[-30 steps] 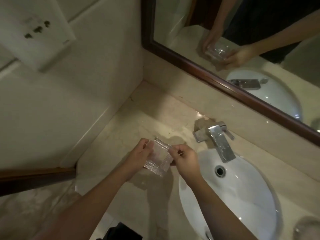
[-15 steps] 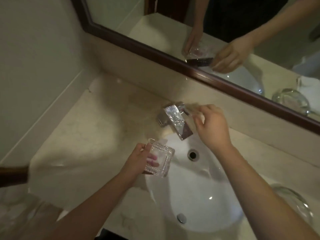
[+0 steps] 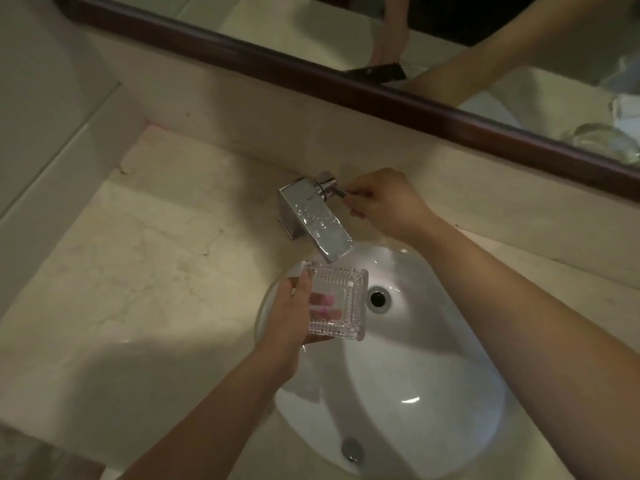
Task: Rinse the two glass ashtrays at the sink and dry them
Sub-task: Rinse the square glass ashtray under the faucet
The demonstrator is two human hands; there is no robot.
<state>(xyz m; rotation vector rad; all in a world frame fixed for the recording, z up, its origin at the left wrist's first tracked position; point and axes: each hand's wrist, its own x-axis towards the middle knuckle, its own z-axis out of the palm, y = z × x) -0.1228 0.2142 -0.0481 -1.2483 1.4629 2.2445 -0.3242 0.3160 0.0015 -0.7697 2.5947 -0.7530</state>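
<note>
The left hand (image 3: 287,317) holds a square glass ashtray (image 3: 341,299). The thumb lies on the ashtray's left edge. The fingers (image 3: 323,304) curl under it, and they show pink through the clear glass. The ashtray has bumpy, ridged sides and faces up. It is above the left part of the white sink (image 3: 433,393), just under the end of the faucet (image 3: 311,216). The ashtray's top edge is very near the spout. You cannot tell if they touch.

The right hand (image 3: 384,206) reaches to the back of the faucet. Its thumb and first finger pinch the thin metal lever (image 3: 341,193) that sticks out from the faucet's round knob. The other fingers are curled in.

The faucet is shiny, flat and boxy, and it slants down over the sink. The sink is a round bowl set into the pale stone counter (image 3: 156,271). There is a round dark hole (image 3: 378,297) in the sink wall just right of the ashtray. A metal plug (image 3: 351,448) sits lower down in the bowl.

A mirror (image 3: 311,22) with a dark wood frame (image 3: 242,57) runs along the wall behind the counter. It shows both arms again. At its far right edge it shows a round clear glass thing (image 3: 602,140), but it is too blurry to tell what it is.
</note>
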